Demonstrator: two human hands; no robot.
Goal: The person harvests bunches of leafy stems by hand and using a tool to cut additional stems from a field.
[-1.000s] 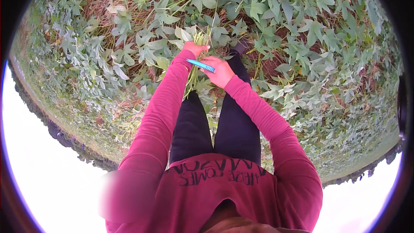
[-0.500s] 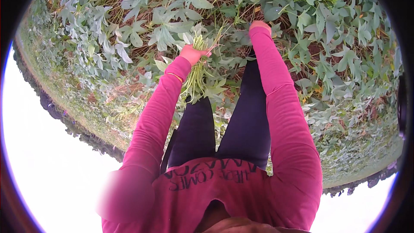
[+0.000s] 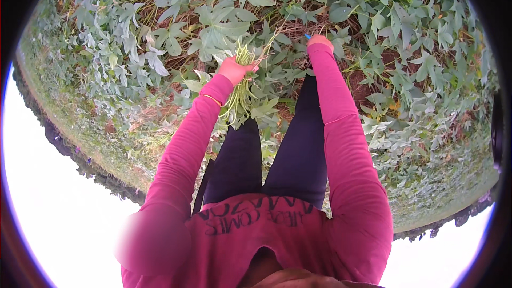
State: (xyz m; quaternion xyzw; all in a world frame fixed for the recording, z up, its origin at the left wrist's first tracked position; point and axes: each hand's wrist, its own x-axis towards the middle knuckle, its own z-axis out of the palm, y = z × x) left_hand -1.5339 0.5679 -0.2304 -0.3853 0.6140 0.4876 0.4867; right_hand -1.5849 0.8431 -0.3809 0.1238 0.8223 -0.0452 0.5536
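A thick bundle of green leafy stems (image 3: 240, 98) is clasped in my left hand (image 3: 233, 69), with the stem ends sticking up above the fist and leaves hanging below it. A few thin, dry-looking strands reach up and right from that fist. Further right, my right hand (image 3: 321, 41) is closed just above the low plants. A small blue thing (image 3: 308, 37) pokes out at its left side; what kind it is, I cannot tell. Most of the right fingers are hidden from view.
Broad lobed green leaves (image 3: 218, 29) of low vines spread all around both hands. Dry brown stalks (image 3: 298, 29) and patches of reddish soil (image 3: 358, 88) show between them. My dark-trousered legs (image 3: 296, 144) stand among the plants.
My right hand has drawn slightly down toward me, and the blue thing now shows beside it. The left hand still grips the stems, almost in the same place.
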